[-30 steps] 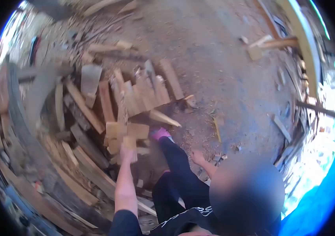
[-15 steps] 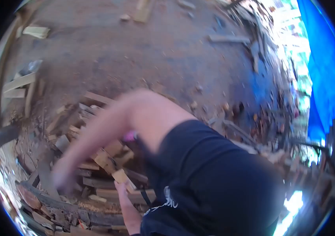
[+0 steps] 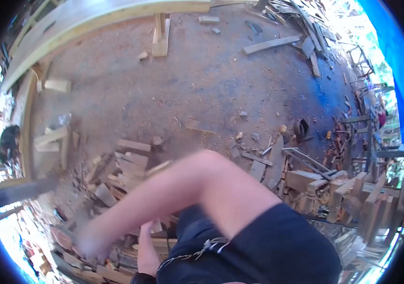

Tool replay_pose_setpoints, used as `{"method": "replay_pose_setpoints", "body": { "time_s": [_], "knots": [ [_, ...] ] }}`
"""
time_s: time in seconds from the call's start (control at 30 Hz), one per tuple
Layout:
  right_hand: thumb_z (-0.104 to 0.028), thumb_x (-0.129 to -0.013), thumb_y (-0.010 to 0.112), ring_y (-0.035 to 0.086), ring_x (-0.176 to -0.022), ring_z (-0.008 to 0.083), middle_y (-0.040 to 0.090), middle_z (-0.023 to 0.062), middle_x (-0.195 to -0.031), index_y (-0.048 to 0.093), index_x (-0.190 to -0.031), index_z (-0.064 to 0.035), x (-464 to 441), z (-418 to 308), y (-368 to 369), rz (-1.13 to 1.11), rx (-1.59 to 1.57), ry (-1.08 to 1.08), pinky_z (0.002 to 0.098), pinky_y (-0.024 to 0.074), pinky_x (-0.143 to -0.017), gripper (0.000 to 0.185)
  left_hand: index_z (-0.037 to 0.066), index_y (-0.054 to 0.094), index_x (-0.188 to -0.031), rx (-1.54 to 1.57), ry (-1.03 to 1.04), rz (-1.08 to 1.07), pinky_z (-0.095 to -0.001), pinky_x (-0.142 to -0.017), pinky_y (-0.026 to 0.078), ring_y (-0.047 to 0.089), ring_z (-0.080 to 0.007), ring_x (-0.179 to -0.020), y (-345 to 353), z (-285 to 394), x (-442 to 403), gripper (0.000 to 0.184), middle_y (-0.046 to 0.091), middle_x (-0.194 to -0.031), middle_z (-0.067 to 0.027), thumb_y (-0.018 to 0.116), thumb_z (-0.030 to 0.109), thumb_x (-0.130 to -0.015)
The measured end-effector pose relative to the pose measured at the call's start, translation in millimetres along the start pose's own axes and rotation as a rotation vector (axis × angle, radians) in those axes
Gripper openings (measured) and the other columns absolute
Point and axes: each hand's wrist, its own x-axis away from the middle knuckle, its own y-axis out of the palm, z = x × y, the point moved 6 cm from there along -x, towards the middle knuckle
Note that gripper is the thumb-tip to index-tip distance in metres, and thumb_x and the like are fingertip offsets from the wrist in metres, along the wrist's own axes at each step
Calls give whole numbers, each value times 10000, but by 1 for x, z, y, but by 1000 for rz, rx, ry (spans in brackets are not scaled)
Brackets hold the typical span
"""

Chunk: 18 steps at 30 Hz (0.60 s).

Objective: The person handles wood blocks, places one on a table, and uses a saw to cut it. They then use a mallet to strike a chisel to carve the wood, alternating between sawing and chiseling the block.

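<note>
My left hand is low in the view, beside a pale wood block in its grip; my right forearm hides most of both. Across the picture my bare right arm bends down to the lower left. At its end my right hand is smeared by motion, so its fingers and anything in them cannot be made out. Beyond that arm lies a pile of cut wood pieces on the dirt floor.
A long timber beam crosses the top left. Stacked wood and offcuts stand at the right, near a dark round object. A blue tarp hangs at the upper right. A dark beam juts in from the left.
The view has swung, bringing the long beam and right-hand wood stacks into sight. My right arm has come across my body to the left; the block in my left hand is now mostly covered.
</note>
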Motion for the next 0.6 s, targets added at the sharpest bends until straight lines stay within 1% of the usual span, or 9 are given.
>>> {"method": "replay_pose_setpoints", "body": {
  "time_s": [0.03,0.1,0.13,0.17,0.27,0.3,0.43,0.53,0.6],
  "knots": [
    [-276,-816,582,661,-749,367,694,168,-851,668,-989,-38,61,27,2,150,-8,176,445,523,-640,307,0,587,-1107,-66,34,12,-378,-873,528,641,-240,-1005,1,22,1,532,651,-1102,-124,827,20,-632],
    [-237,-829,566,653,-879,367,671,202,-936,669,-1033,-59,208,82,30,659,-350,635,485,501,-718,290,1,523,-1172,18,-13,-81,-403,-860,540,628,-291,-1026,4,54,10,647,632,-1123,-159,826,41,-602],
    [-245,-824,579,643,-935,363,664,190,-951,679,-1032,-92,275,116,71,826,-106,891,486,499,-766,276,1,523,-1172,4,11,-78,-403,-860,540,628,-291,-1026,5,57,2,647,632,-1123,-159,826,41,-602],
    [-288,-834,586,637,-957,370,664,186,-994,681,-1059,-132,355,140,124,667,-135,1219,481,506,-807,290,-2,522,-1170,-13,26,-103,-393,-830,548,639,-281,-997,11,59,-12,650,637,-1109,-152,830,41,-600],
    [-335,-801,613,632,-959,404,654,238,-990,660,-1014,-50,560,80,254,991,-344,1698,485,500,-847,359,-8,524,-1163,-98,40,-118,-378,-778,558,658,-265,-938,20,136,-14,647,649,-1079,-139,833,36,-596],
    [-319,-813,595,627,-981,416,658,251,-1005,653,-1040,-31,614,69,327,832,-445,1867,491,506,-840,372,-10,526,-1156,-151,22,-107,-373,-757,560,666,-257,-908,25,171,1,641,656,-1064,-134,832,31,-594],
    [-262,-814,602,642,-988,403,663,265,-1016,693,-949,8,731,-42,433,497,-547,2110,481,510,-878,315,-2,645,-1018,-249,117,-94,-385,-742,549,687,-273,-861,65,266,-55,456,701,-921,-150,818,70,-602],
    [-234,-809,601,642,-972,411,662,267,-1018,694,-919,17,776,-73,460,646,-569,2173,469,506,-890,290,7,619,-1049,-195,333,-23,-376,-733,551,693,-268,-816,105,375,-76,499,697,-927,-155,821,116,-605],
    [-222,-834,601,684,-821,356,692,222,-904,678,-817,9,800,-88,454,912,-624,2319,432,562,-750,244,19,563,-1126,-13,265,-68,-374,-749,556,686,-257,-830,132,472,-54,577,684,-975,-141,823,103,-618]
  ]
}}
